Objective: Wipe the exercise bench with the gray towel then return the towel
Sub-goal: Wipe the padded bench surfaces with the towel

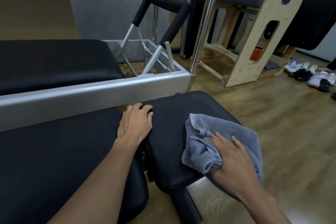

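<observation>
Wiping step in progress. The bench [169, 123] pad carries the gray towel [218, 140] at its right edge. My right hand [234, 165] presses it flat, grasping loosely; my left hand [135, 123] rests released, bracing. Next I likely sweep toward unwiped padding.

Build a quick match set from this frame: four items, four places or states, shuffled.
Column 1:
1. crumpled gray terry towel
2. left hand
3. orange cylindrical roller
4. pile of white and black shoes

Column 2:
A. on the wooden floor at far right
B. pressed under the right hand on the black padded bench seat
C. inside the pale wooden arched frame
D. resting flat on the pad edge, holding nothing

Pairs: 1-B, 2-D, 3-C, 4-A
</observation>
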### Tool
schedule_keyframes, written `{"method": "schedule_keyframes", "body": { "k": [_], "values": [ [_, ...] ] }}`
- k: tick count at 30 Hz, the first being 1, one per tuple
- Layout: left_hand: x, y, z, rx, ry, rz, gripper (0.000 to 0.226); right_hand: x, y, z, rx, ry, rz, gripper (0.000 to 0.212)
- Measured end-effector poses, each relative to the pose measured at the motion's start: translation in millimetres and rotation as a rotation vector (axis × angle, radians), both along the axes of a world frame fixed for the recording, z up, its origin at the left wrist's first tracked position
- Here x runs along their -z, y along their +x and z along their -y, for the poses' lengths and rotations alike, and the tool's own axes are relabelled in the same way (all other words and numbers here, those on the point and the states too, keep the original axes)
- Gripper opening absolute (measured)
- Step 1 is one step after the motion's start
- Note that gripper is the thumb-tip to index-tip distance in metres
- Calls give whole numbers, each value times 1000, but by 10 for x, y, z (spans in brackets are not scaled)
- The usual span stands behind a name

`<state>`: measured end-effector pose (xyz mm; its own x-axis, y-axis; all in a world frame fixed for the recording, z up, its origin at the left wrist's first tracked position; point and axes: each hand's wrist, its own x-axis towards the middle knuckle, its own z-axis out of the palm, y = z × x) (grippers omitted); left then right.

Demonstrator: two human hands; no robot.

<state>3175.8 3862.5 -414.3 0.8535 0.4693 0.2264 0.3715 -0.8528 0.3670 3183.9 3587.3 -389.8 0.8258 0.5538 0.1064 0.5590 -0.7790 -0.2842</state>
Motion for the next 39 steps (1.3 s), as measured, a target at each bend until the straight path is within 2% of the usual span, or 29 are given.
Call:
{"method": "schedule_keyframes", "body": {
  "k": [3, 8, 16, 22, 26, 29, 30, 34, 39],
  "values": [
    [18, 23, -10, -6, 22, 14, 37, -35, 114, -134, 6, -8, 36, 73],
    [39, 50, -27, -9, 27, 4, 37, -149, 734, -788, 36, -65, 126, 31],
    [43, 53, -35, -5, 57, -21, 38, -88, 1286, -1197, 52, -71, 106, 41],
    [-141, 187, 111, -56, 98, -82, 34, -64, 920, -679, 10, -38, 117, 38],
    [-177, 378, 364, -39, 130, -120, 37, 9, 445, -51, 23, -29, 38, 66],
    [-132, 441, 377, -87, 155, -100, 35, -3, 521, -77, 33, -30, 58, 76],
    [-120, 442, 363, -87, 161, -98, 35, -56, 612, -187, 40, -40, 68, 73],
    [-153, 420, 371, -51, 125, -128, 36, -163, 1013, -632, 34, -67, 119, 38],
    [-132, 406, 412, -39, 131, -158, 36, -119, 1526, -1063, 12, -108, 73, 44]
  ]
}}
